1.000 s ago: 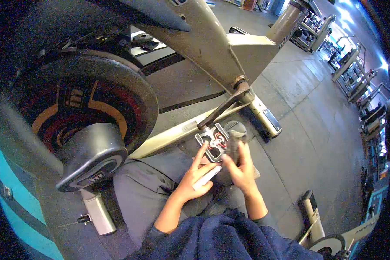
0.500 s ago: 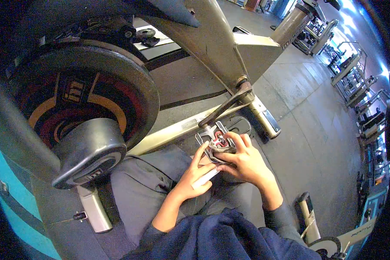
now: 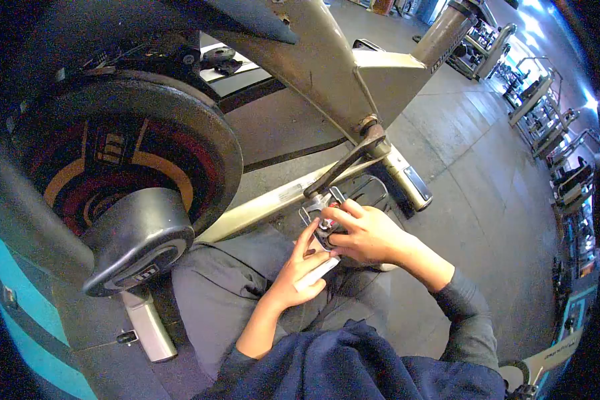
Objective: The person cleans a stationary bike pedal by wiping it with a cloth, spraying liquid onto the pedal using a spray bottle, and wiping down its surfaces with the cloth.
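- A navy top (image 3: 347,363) is filling the nearest bit of the scene, and dark grey trousers (image 3: 220,287) are spreading out just past it.
- The left hand (image 3: 293,277) is hanging on to some flat white thing (image 3: 319,269) between thumb and fingers (paper, cloth, can't tell), while its index finger is reaching out to the left edge of the pedal (image 3: 322,203).
- The right hand (image 3: 367,235) is coming in from the right, fingers curling over the pedal. Can't tell if it's pinching anything, the underside is hidden.
- So the pedal is sitting right between both hands, mostly covered, with bare metal and a bit of red showing on the far side.
- Off to the left, a rounded grey housing (image 3: 140,230) is sticking out in front of a big dark flywheel (image 3: 213,147).
- Just beyond the hands, a worn-looking crank (image 3: 343,165) is holding the pedal, running up and right to the bike frame (image 3: 320,60).
- Grey floor (image 3: 473,193) is stretching away on the right, and gym machines (image 3: 540,100) are lining up at the far right.
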A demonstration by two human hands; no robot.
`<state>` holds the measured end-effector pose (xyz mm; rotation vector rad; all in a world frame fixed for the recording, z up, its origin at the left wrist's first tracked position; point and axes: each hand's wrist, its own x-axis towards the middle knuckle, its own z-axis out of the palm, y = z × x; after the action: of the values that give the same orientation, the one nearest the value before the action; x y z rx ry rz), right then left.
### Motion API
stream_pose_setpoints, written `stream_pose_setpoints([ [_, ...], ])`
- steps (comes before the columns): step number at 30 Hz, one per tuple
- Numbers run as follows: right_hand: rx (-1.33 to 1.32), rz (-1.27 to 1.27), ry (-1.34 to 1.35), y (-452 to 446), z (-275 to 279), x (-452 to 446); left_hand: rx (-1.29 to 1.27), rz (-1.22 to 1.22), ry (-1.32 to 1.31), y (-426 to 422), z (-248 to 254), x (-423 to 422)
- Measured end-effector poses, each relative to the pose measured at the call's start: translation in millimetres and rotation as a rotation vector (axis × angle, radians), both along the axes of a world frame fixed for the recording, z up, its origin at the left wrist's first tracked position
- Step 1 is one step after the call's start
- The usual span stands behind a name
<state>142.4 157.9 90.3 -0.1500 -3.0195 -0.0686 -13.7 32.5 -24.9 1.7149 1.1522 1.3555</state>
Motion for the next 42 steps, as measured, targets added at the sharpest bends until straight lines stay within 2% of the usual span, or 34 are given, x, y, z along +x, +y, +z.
stream_pose_setpoints([
  [3,-0.091,-0.023,0.085,0,2,2,0.007,0.006,0.008,-1,3,0],
  [7,-0.070,-0.048,0.168,-6,0,6,-0.012,0.026,0.053,-1,5,0],
  [12,0.111,-0.068,0.278,-12,-5,11,0.024,0.032,0.049,-1,7,1],
  [16,0.135,-0.097,0.265,-11,-2,11,-0.024,0.032,0.064,-1,8,2],
  [18,0.160,-0.094,0.153,-9,0,10,-0.082,0.014,0.005,-2,9,3],
  [24,0.152,-0.206,0.033,-12,-3,10,0.012,0.050,0.064,0,7,3],
  [27,0.172,-0.214,0.060,-14,-4,10,-0.039,0.008,0.003,-1,13,4],
  [31,0.243,-0.217,0.056,-22,-3,6,0.006,0.034,0.053,1,4,2],
  [34,0.125,-0.234,0.157,-27,-2,5,-0.017,0.037,0.001,0,6,3],
  [42,0.150,-0.292,0.239,-34,-7,8,0.015,0.023,0.084,0,11,1],
])
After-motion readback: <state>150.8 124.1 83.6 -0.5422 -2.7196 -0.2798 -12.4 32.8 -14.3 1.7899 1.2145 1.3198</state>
